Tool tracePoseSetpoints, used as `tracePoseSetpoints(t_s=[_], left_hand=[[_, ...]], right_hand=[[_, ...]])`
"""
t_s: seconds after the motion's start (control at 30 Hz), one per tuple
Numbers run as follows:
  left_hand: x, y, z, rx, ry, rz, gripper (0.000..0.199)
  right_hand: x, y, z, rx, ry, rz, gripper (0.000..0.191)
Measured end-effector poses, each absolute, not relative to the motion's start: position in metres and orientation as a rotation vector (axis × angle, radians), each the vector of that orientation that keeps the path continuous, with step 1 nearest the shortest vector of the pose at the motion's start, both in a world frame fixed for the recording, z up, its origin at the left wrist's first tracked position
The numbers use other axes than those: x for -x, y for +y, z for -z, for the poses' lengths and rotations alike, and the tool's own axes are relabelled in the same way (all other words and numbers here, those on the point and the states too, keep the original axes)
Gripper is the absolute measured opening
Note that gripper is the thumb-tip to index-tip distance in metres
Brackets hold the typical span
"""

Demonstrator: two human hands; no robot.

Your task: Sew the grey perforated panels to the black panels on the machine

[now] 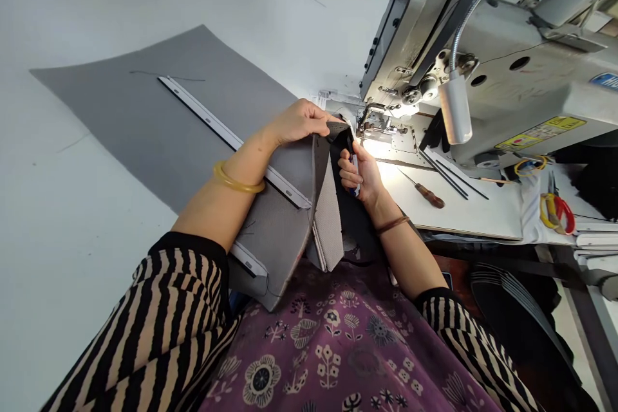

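Observation:
My left hand is closed on the folded edge of a grey fabric piece, holding it up in front of the sewing machine. White strips with dark edges lie across this piece. In my closed right hand are small thread snips with a blue and white handle, mostly hidden by the fingers. Their tip is close to the lifted edge; whether it touches cannot be made out. Below hang a beige textured flap and black material.
The sewing machine stands at right, its lamp lighting the needle area. An awl, black strips and scissors with red and yellow handles lie on the machine table. A large grey sheet spreads over the white table.

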State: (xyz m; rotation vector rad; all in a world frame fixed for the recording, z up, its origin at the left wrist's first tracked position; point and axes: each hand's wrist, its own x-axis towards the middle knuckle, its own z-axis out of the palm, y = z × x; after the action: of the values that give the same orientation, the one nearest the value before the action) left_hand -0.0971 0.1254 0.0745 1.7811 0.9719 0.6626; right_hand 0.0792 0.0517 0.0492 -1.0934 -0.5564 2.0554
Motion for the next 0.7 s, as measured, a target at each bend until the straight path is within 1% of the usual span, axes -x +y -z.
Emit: tracePoseSetpoints(t_s=[0.03, 0.1, 0.17, 0.2, 0.23, 0.3, 0.33, 0.4, 0.47, 0.6, 0.7], left_hand=[[0.098, 0.123, -0.076, -1.803, 0.960, -0.652, 0.027], [0.100, 0.117, -0.079, -1.881, 0.938, -0.665, 0.032], [0.098, 0.110, -0.084, -1.986, 0.919, -0.664, 0.031], [0.096, 0.106, -0.087, -2.043, 0.941, -0.646, 0.028], [0.092, 0.101, -0.091, -2.098, 0.995, -0.609, 0.024], [0.082, 0.092, -0.096, -2.193, 1.200, -0.500, 0.011], [0.076, 0.088, -0.098, -2.237, 1.322, -0.441, 0.010], [0.063, 0.080, -0.099, -2.323, 1.539, -0.340, 0.026], [0.051, 0.074, -0.097, -2.405, 1.667, -0.259, 0.035], [0.037, 0.069, -0.093, -2.500, 1.713, -0.081, 0.028], [0.035, 0.073, -0.090, -2.534, 1.682, -0.017, 0.028]], right_hand=[[-0.079, 0.050, -0.050, 1.158, -0.679, -1.937, 0.045], [-0.082, 0.051, -0.052, 1.302, -0.957, -1.516, 0.039], [-0.085, 0.059, -0.051, 1.434, -1.206, -1.030, 0.034], [-0.087, 0.064, -0.051, 1.490, -1.313, -0.864, 0.032], [-0.088, 0.070, -0.049, 1.543, -1.412, -0.771, 0.030], [-0.088, 0.079, -0.046, 1.622, -1.553, -0.753, 0.023], [-0.087, 0.082, -0.044, 1.643, -1.587, -0.779, 0.020], [-0.084, 0.083, -0.040, 1.655, -1.599, -0.813, 0.017], [-0.083, 0.080, -0.038, 1.643, -1.587, -0.832, 0.015], [-0.086, 0.074, -0.034, 1.600, -1.580, -0.888, 0.015], [-0.091, 0.073, -0.032, 1.591, -1.574, -0.896, 0.016]])
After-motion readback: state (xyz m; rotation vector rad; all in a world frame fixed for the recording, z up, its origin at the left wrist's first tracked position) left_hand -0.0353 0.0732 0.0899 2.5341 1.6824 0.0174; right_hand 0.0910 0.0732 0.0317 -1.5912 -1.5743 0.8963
